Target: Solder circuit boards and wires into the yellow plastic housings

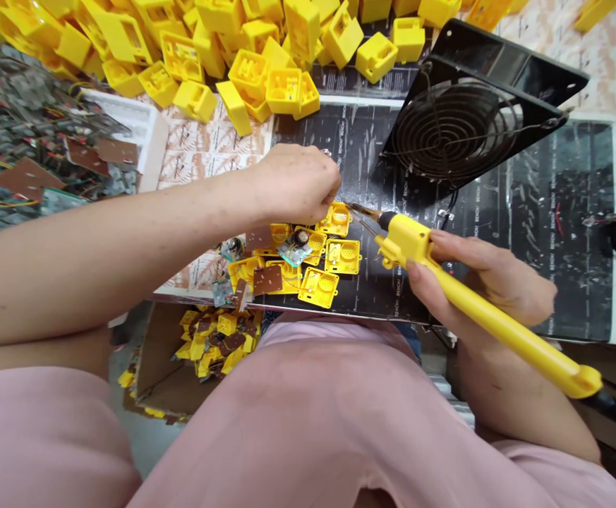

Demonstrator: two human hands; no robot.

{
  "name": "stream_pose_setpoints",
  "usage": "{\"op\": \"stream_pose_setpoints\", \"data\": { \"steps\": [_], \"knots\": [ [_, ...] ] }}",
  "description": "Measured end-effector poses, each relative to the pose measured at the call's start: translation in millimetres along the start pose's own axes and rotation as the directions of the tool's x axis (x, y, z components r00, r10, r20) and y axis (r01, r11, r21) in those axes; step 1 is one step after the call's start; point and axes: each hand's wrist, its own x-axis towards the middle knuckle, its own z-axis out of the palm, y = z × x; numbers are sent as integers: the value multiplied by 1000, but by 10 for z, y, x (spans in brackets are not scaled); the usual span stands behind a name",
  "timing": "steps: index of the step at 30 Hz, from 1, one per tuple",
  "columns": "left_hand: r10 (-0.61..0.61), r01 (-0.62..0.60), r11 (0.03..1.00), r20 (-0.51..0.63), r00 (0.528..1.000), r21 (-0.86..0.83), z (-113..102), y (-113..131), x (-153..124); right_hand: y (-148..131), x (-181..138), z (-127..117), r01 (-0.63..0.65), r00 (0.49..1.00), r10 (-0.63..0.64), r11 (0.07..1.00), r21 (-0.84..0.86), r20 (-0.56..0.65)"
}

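Note:
My right hand [485,282] grips a yellow soldering iron [477,303], its metal tip pointing left toward a yellow plastic housing [335,219]. My left hand [300,183] is closed in a pinch just above that housing; what its fingers hold is too small to make out. Below it lie several more yellow housings [319,286] with brown circuit boards [268,279] and a small round part [294,248] on the black mat [540,212].
A black fan with a wire grille [459,127] leans at the back right. A big heap of yellow housings [223,42] fills the back. A pile of circuit boards and wires [27,141] lies at left. Below the table edge, a cardboard box [164,367] holds assembled pieces.

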Motion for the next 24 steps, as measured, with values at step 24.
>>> {"op": "stream_pose_setpoints", "data": {
  "steps": [24],
  "knots": [
    [-93,92,995,37,995,43,-69,99,-34,42,-35,9,3,1000,-3,1000,3,6]
  ]
}}
